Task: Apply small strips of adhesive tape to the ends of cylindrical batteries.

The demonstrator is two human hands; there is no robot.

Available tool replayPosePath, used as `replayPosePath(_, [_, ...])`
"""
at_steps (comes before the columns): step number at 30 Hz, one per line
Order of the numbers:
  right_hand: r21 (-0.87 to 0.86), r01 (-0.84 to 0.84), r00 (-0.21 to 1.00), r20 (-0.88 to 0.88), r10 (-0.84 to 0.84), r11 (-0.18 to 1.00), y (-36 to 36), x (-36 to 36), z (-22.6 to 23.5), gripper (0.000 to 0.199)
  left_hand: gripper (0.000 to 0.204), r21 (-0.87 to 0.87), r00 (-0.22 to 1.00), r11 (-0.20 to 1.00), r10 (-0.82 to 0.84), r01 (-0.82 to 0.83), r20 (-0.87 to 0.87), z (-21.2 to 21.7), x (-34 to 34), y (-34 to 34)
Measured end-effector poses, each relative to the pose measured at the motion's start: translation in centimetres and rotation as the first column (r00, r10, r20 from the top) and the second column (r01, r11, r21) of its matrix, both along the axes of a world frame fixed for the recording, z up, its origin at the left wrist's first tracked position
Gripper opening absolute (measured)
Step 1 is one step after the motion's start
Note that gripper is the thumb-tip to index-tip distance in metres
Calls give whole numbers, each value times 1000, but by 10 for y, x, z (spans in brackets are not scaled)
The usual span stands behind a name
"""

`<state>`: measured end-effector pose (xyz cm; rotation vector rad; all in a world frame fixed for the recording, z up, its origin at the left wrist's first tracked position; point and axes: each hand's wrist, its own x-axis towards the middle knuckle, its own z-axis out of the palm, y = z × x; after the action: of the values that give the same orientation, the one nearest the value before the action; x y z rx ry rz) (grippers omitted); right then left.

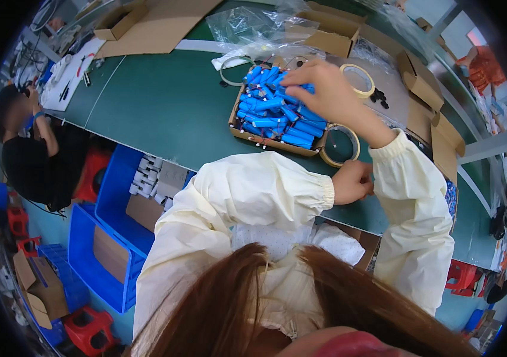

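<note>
At your twelve o'clock, one shallow cardboard box [271,144] on the smooth green tabletop [164,113] held glossy blue cylinders [265,106] with thin wires, heaped at odd angles, too many to count. Two cream, ring-shaped tape rolls [357,147] lay at the box's two and four o'clock. Your right hand [329,89] was over the heap, fingers bent, your left hand [350,182] curled near the four-o'clock roll; whether either gripped anything could not be told.

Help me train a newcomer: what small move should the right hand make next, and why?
Probably close the right hand on one blue cylinder: it is over the cardboard box of jumbled cylinders, though whether it holds one is unclear.
</note>
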<state>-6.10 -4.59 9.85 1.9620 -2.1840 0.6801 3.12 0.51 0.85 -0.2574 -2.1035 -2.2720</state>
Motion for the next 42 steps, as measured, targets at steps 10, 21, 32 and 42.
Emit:
replayPosePath(10, [-145,-15,991,-137,-5,989,29,2,-5,25,9,56,999,998,23,-25,41,0,-1,-3])
replayPosePath(21, [-106,235,918,349,-185,966,163,10,22,15,14,372,971,918,-48,136,-236,9,-3,-10])
replayPosePath(32, [-114,380,680,707,-194,918,203,20,-31,12,20,306,1000,952,-23,24,-10,15,-2,-11])
replayPosePath(42, [-215,384,786,586,-196,898,192,17,-43,9,19,-142,969,975,141,-172,-204,13,1,-11])
